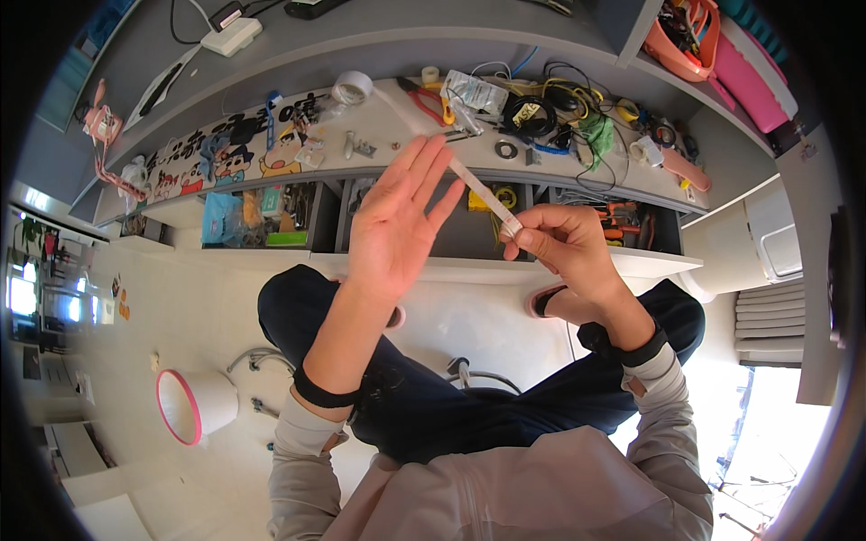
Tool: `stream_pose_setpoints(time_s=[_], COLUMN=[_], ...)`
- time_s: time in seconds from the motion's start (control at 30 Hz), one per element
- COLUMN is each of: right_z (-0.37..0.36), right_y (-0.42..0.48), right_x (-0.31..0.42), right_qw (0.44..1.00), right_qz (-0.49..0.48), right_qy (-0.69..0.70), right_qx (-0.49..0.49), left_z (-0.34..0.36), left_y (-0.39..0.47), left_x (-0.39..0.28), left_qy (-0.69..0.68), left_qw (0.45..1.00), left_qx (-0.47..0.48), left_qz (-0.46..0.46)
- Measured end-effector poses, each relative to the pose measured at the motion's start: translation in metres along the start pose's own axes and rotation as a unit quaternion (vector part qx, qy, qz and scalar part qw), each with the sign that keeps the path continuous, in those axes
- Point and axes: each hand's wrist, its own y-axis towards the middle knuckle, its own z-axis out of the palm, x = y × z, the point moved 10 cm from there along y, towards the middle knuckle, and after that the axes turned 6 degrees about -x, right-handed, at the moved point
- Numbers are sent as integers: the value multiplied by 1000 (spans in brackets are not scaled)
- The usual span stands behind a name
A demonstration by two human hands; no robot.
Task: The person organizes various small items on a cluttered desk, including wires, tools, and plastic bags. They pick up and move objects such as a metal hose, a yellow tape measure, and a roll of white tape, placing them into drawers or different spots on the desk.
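Note:
My left hand (399,223) is raised with its bare palm up and fingers extended, the little finger spread from the others. A pale measuring tape (482,189) with printed marks runs slantwise between my hands. Its upper end meets the edge of my left fingers and passes out of sight there; whether anything pins it behind them is hidden. Lower right, my right hand (555,240) pinches a small bundle of the same tape between thumb and fingers. Both hands are above an open middle drawer (446,247), which holds a yellow tape measure (484,198).
Behind the hands, the desk (406,159) carries red-handled pliers (426,101), a roll of white tape (352,88) and tangled cables (575,95). Open drawers flank the middle one, with screwdrivers (616,223) at right. A white bin (203,402) lies on the floor.

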Motion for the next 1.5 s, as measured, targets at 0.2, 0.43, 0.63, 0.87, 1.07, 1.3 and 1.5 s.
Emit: stream_pose_setpoints(time_s=[0.2,0.43,0.63,0.87,1.07,1.3,1.5], right_z=[2,1,-3,-4,-10,-1,6], right_y=[-1,0,6,6,-7,-6,-1], right_x=[1,-7,-7,1,29,25,-8], right_qw=[999,986,970,972,934,929,999], right_qz=[39,86,76,49,-230,-199,-33], right_qy=[28,143,229,227,-239,-300,-11], right_qx=[20,6,-17,-47,-130,-86,14], left_z=[9,29,21,20,18,18,-1], left_y=[-10,-22,-21,-22,-24,-17,-4], left_x=[15,41,51,57,62,33,-2], left_qy=[371,375,403,428,268,32,91], left_qw=[925,919,912,901,952,989,994], left_qx=[71,116,58,67,65,101,-54], left_qz=[32,33,44,-19,-132,-103,19])
